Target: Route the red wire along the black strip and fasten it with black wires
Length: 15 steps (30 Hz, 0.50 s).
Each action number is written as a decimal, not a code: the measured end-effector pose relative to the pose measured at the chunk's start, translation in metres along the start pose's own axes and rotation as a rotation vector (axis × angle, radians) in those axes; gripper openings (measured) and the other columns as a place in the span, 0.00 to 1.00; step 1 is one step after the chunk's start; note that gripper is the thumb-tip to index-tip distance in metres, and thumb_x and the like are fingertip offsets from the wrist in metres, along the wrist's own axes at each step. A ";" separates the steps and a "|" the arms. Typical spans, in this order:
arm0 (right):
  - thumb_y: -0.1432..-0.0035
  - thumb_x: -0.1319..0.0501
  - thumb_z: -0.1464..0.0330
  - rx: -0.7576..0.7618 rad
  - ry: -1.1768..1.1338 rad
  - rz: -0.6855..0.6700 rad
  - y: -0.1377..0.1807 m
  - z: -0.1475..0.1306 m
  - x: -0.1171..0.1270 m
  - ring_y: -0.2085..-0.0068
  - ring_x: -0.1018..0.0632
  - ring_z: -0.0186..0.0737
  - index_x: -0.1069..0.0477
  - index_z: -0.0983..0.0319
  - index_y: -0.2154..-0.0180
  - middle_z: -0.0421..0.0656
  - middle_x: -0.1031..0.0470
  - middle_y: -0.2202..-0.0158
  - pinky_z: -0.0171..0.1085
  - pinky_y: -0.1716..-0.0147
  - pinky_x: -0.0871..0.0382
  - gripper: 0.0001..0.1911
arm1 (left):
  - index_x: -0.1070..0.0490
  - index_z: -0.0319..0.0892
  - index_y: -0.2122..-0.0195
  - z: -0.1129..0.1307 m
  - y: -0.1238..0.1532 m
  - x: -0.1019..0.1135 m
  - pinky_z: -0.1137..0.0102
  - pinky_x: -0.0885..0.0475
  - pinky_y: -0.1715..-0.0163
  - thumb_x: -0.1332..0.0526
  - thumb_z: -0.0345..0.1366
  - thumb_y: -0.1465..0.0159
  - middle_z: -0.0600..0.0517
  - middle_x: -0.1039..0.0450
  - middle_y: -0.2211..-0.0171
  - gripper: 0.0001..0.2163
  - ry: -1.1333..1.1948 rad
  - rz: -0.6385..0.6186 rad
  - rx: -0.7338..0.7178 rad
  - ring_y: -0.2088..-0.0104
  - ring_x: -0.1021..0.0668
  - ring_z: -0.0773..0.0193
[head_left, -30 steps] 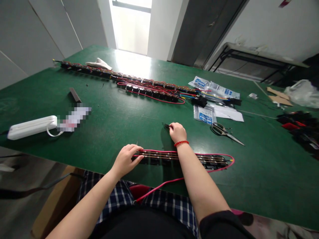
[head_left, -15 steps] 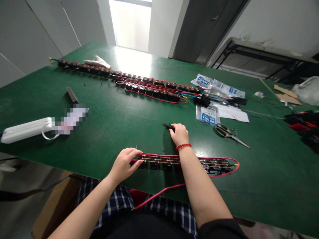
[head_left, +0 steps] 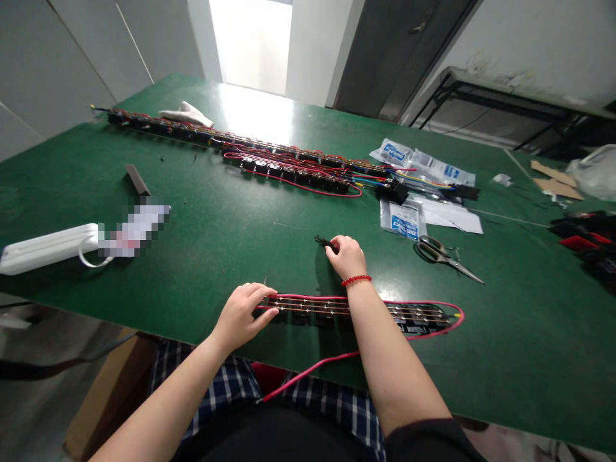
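Note:
My left hand (head_left: 247,316) is closed round the left end of a long black strip (head_left: 418,316) with copper-coloured lines and small bright metal spots. Along the strip's far edge runs a thick red wire (head_left: 312,297); it loops round the right end, comes back on the near side and hangs over the table edge toward my lap. Beyond the strip, my right hand (head_left: 347,258) has its fingers closed on a small bunch of thin black pieces (head_left: 323,242) near the tabletop. Their exact kind is hard to make out. My right forearm covers part of the strip.
Scissors (head_left: 445,258) lie to the right on the green table (head_left: 231,237). Farther back are longer wired strips (head_left: 293,178), plastic bags (head_left: 403,218) and a white glove (head_left: 187,114). On the left are a white case (head_left: 51,247) and a dark bar (head_left: 137,179).
The view has shifted very slightly. Both hands keep nearly the same place and grip, and the strip and red wire lie as before.

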State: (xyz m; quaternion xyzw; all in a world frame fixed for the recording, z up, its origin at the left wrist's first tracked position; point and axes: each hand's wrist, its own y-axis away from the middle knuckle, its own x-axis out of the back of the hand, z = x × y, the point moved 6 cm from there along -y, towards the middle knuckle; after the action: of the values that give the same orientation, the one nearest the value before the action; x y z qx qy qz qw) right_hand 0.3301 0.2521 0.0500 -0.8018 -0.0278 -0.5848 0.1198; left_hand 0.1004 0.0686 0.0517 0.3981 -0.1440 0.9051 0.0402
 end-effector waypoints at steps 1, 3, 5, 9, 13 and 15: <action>0.42 0.41 0.66 0.000 0.002 -0.002 0.000 0.000 -0.001 0.60 0.26 0.43 0.29 0.59 0.66 0.45 0.24 0.62 0.39 0.61 0.35 0.05 | 0.31 0.48 0.51 0.000 0.000 0.000 0.58 0.30 0.52 0.38 0.46 0.38 0.49 0.25 0.55 0.15 -0.009 0.001 -0.006 0.54 0.24 0.56; 0.42 0.42 0.67 0.001 0.010 -0.015 0.000 -0.001 -0.002 0.60 0.26 0.44 0.29 0.59 0.66 0.45 0.24 0.62 0.39 0.61 0.35 0.04 | 0.30 0.48 0.51 0.001 0.000 -0.001 0.57 0.30 0.52 0.35 0.48 0.41 0.49 0.25 0.54 0.19 -0.036 0.003 -0.013 0.53 0.25 0.55; 0.41 0.42 0.68 -0.010 0.010 -0.007 -0.001 -0.001 -0.002 0.58 0.26 0.45 0.29 0.59 0.65 0.46 0.24 0.61 0.40 0.60 0.35 0.04 | 0.30 0.48 0.52 0.001 0.000 -0.001 0.57 0.30 0.52 0.34 0.49 0.42 0.49 0.25 0.54 0.20 -0.059 0.010 -0.011 0.54 0.25 0.54; 0.41 0.41 0.64 -0.006 -0.032 0.061 -0.001 -0.006 0.006 0.55 0.27 0.47 0.29 0.60 0.59 0.47 0.25 0.58 0.42 0.58 0.35 0.09 | 0.28 0.48 0.55 -0.001 -0.003 -0.001 0.60 0.30 0.54 0.37 0.48 0.38 0.50 0.24 0.57 0.14 -0.053 0.022 -0.007 0.56 0.24 0.57; 0.41 0.41 0.66 0.057 -0.075 0.029 0.001 -0.025 0.014 0.58 0.27 0.45 0.29 0.60 0.61 0.47 0.25 0.60 0.41 0.58 0.35 0.07 | 0.26 0.46 0.61 -0.010 -0.022 0.000 0.66 0.30 0.59 0.45 0.48 0.33 0.51 0.23 0.63 0.13 -0.060 0.040 0.023 0.61 0.24 0.61; 0.41 0.42 0.67 0.113 -0.104 0.005 0.008 -0.047 0.019 0.58 0.27 0.44 0.29 0.60 0.64 0.46 0.25 0.61 0.41 0.57 0.35 0.05 | 0.26 0.45 0.64 -0.017 -0.043 0.000 0.67 0.32 0.62 0.49 0.47 0.31 0.51 0.23 0.66 0.16 -0.107 0.056 0.037 0.63 0.24 0.62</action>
State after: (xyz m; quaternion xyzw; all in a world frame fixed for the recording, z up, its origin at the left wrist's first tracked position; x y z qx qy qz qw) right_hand 0.2936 0.2322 0.0798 -0.8231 -0.0649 -0.5396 0.1648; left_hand 0.0964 0.1148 0.0509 0.4426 -0.1404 0.8857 0.0000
